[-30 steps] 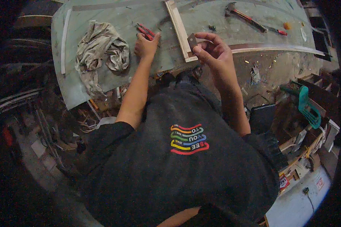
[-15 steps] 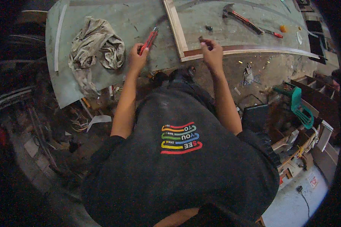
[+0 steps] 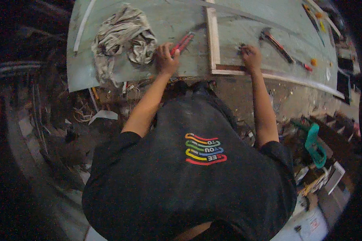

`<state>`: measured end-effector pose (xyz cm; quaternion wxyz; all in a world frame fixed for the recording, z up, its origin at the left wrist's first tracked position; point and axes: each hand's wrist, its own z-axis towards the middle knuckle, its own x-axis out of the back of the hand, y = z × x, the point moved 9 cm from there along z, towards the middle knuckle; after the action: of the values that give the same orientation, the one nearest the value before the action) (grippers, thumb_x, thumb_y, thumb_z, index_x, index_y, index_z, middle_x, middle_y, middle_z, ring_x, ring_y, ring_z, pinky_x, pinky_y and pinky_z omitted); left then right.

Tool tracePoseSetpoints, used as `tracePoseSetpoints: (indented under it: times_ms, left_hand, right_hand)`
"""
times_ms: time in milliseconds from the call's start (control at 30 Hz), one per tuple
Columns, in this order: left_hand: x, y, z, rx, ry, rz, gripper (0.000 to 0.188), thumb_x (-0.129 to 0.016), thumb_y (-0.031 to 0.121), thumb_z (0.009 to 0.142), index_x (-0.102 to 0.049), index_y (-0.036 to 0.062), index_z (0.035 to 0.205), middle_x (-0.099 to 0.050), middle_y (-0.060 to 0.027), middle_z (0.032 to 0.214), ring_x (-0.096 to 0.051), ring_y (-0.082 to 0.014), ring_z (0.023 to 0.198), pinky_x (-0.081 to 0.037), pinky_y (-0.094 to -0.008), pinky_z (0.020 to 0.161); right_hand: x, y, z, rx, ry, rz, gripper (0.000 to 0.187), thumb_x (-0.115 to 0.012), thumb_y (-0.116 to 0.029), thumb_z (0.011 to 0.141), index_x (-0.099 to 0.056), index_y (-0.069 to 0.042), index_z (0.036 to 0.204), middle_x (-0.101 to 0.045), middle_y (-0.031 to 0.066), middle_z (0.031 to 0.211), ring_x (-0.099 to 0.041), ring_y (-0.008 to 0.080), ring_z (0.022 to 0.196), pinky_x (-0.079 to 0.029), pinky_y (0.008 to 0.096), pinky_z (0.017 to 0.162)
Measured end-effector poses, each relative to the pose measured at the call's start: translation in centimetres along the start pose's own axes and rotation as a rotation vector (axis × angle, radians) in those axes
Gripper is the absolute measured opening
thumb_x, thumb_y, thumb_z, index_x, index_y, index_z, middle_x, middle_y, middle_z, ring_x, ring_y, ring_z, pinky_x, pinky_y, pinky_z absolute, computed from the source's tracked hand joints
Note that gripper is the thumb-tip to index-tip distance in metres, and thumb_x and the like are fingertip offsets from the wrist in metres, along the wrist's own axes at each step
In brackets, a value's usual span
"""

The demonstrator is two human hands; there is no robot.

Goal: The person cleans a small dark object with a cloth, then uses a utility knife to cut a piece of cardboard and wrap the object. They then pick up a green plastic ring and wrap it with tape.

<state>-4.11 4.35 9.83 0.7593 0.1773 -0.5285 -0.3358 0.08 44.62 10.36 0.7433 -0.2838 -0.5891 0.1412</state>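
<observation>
My left hand (image 3: 167,59) is closed around the near end of a red utility knife (image 3: 182,43), a long body with a dark slot and a grey tip pointing away to the right. It is over the green tabletop (image 3: 189,64), right of a crumpled pale cloth (image 3: 122,34). My right hand (image 3: 250,58), its fingers curled together, is inside the corner of a wooden frame (image 3: 214,44). A small dark thing (image 3: 242,47) shows at its fingertips; blur hides what it is and whether I grip it.
A claw hammer (image 3: 276,45) lies right of my right hand, with a red-handled tool (image 3: 303,65) by its handle end. Pale strips lie along the table. Below its edge are scraps and a green plastic piece (image 3: 314,145) at the right.
The view has shifted, so the table sits lower and further right. My right hand has reached the small dark thing on the table. My left hand keeps the knife, now tilted more rightward.
</observation>
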Motion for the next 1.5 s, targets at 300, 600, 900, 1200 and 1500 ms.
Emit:
tracePoseSetpoints:
  times_ms: [300, 600, 900, 1200, 1500]
  left_hand:
    - [2.0, 0.0, 0.2, -0.01, 0.1, -0.069, 0.035, -0.063, 0.032, 0.085, -0.058, 0.0065, 0.107, -0.059, -0.0156, 0.106, -0.056, -0.0361, 0.101, -0.045, -0.0456, 0.088]
    - [1.9, 1.9, -0.2, -0.134, -0.003, -0.217, 0.036, -0.063, 0.036, 0.085, -0.063, 0.0055, 0.104, -0.063, -0.0148, 0.1, -0.058, -0.0346, 0.098, -0.044, -0.0459, 0.085]
    - [0.5, 14.1, -5.2, 0.011, -0.803, -1.063, 0.041, -0.061, 0.028, 0.092, -0.055, 0.0048, 0.126, -0.059, -0.0092, 0.121, -0.055, -0.0211, 0.111, -0.038, -0.0361, 0.101]
    - [6.6, 20.1, -5.9, 0.345, -0.954, -1.482, 0.037, -0.05, 0.019, 0.101, -0.049, -0.0002, 0.133, -0.056, -0.0109, 0.133, -0.051, -0.018, 0.123, -0.037, -0.0342, 0.109]
    - [12.8, 18.0, -3.6, -0.266, -0.791, -1.081, 0.068, -0.053, 0.041, 0.1, -0.033, -0.0026, 0.148, -0.045, -0.0177, 0.145, -0.048, -0.0274, 0.129, -0.038, -0.04, 0.107]
  right_hand:
    - [2.6, -5.5, -2.1, 0.048, 0.273, 0.15, 0.011, -0.07, -0.007, 0.088, -0.072, -0.005, 0.098, -0.069, 0.0073, 0.087, -0.067, 0.0175, 0.083, -0.052, 0.0321, 0.076]
    - [4.6, -16.3, -11.6, 0.017, 0.308, 0.153, 0.013, -0.068, 0.0, 0.08, -0.072, -0.003, 0.092, -0.071, 0.0135, 0.099, -0.067, 0.0255, 0.098, -0.051, 0.0336, 0.087]
    - [1.9, -18.3, -20.1, -0.408, 0.418, 0.752, 0.014, -0.068, 0.0, 0.085, -0.069, 0.0, 0.099, -0.069, 0.0093, 0.103, -0.065, 0.0175, 0.095, -0.052, 0.0303, 0.084]
    - [2.6, -23.7, -21.4, -0.392, 0.504, 1.09, 0.015, -0.069, 0.001, 0.087, -0.067, 0.0, 0.102, -0.069, 0.0056, 0.101, -0.064, 0.0127, 0.092, -0.052, 0.0273, 0.083]
    - [0.3, -29.5, -18.6, -0.239, 0.289, 1.274, 0.013, -0.067, -0.005, 0.09, -0.066, 0.003, 0.099, -0.067, 0.006, 0.102, -0.062, 0.011, 0.096, -0.051, 0.0274, 0.085]
